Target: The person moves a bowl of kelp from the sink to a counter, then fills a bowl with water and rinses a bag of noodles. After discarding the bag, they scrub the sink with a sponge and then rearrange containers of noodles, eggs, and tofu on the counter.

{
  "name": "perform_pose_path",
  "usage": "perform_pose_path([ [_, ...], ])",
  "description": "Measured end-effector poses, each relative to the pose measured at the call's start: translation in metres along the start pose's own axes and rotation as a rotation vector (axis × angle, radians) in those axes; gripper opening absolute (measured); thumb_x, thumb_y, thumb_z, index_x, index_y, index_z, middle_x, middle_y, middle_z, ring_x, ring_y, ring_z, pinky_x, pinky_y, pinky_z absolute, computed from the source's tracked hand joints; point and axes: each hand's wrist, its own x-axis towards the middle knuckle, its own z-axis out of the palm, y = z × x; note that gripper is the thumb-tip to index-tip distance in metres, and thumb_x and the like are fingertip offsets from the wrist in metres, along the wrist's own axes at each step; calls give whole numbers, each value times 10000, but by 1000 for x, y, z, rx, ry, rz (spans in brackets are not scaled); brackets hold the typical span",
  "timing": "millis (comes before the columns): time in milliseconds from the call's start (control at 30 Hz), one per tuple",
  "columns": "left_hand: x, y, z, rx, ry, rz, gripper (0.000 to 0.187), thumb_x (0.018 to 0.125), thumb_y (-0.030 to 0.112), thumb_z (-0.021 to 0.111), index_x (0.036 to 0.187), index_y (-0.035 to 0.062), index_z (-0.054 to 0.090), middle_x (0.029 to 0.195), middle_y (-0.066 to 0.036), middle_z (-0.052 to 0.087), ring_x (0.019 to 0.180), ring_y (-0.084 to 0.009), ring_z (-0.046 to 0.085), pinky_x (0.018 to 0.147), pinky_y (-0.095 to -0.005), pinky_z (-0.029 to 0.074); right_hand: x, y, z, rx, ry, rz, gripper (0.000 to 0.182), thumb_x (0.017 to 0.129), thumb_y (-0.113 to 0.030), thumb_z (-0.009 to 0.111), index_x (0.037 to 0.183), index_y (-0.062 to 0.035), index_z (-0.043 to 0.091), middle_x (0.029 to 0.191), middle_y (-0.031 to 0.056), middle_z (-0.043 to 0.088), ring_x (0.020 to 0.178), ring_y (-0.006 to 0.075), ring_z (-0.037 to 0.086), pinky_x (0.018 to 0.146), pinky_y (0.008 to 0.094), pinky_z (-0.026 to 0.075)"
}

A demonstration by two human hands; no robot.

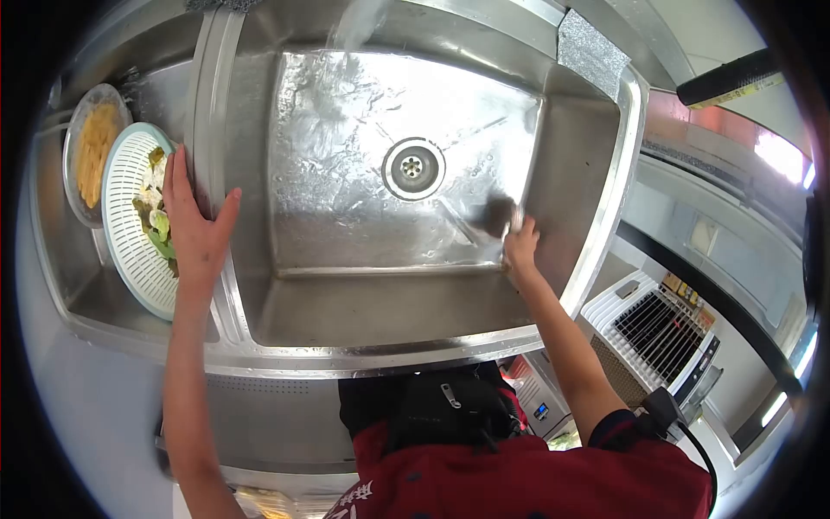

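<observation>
My left hand [199, 233] lies with its fingers spread on the divider [226, 112] between the two sink basins, its fingertips beside a white plastic colander [124, 208]. Green leaves and pale scraps [154, 212] sit inside the colander, partly behind my fingers. At the lower right of the large steel basin [346, 112], my right hand [521, 245] is closed around a brush-like tool [500, 216]. Its dark end is smeared by motion, low over the basin floor. A round drain [413, 168] sits in the middle of that floor.
Water streams [356, 26] in at the basin's top edge. A metal bowl [76, 160] of yellowish strips stands behind the colander in the small basin. Grey tape [592, 52] covers the far right rim. Right of the sink stands a white crate-like unit with a black grille [661, 333].
</observation>
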Motion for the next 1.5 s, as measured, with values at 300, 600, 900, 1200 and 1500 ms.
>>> perform_pose_path([
  [300, 1, -2, 1, 21, 11, -4, 653, 668, 147, 576, 1202, 13, 223, 1201, -195, 246, 1107, -305, 266, 909, -344, 237, -59, -157, 77, 982, -632, 488, 548, 672, -44, 466, 1070, 5, 93, 699, 106, 427, 489, 182, 472, 427, 326, 443],
  [600, -1, -3, 0, 38, 28, 21, 648, 666, 157, 581, 1197, 11, 240, 1201, -186, 253, 1101, -298, 275, 908, -336, 238, -24, -50, -16, -189, 19, -263, 460, 657, -35, 480, 1075, -13, 289, 1008, 211, 352, 855, 384, 422, 724, 412, 380],
  [900, 0, 1, 1, -44, 41, -1, 632, 669, 94, 559, 1205, 22, 232, 1208, -167, 262, 1118, -272, 264, 916, -320, 217, -30, -129, -4, 139, -328, -847, 513, 618, 57, 402, 1111, -85, 387, 934, 169, 431, 825, 316, 459, 727, 387, 383],
  [1200, -2, -5, 1, 13, 35, 14, 636, 666, 105, 559, 1204, 15, 231, 1223, -161, 249, 1129, -275, 251, 930, -328, 199, 138, -121, -168, -1174, 159, -1381, 269, 622, -117, 499, 878, -54, 551, 1013, 138, 454, 961, 262, 387, 837, 424, 269],
  [1500, -1, -9, -1, 90, 36, 34, 650, 649, 84, 564, 1205, 20, 233, 1202, -171, 273, 1116, -280, 269, 922, -322, 216, -22, 38, -16, -275, -931, -479, 271, 704, -61, 392, 931, 8, 521, 923, 207, 512, 875, 323, 488, 766, 397, 366],
])
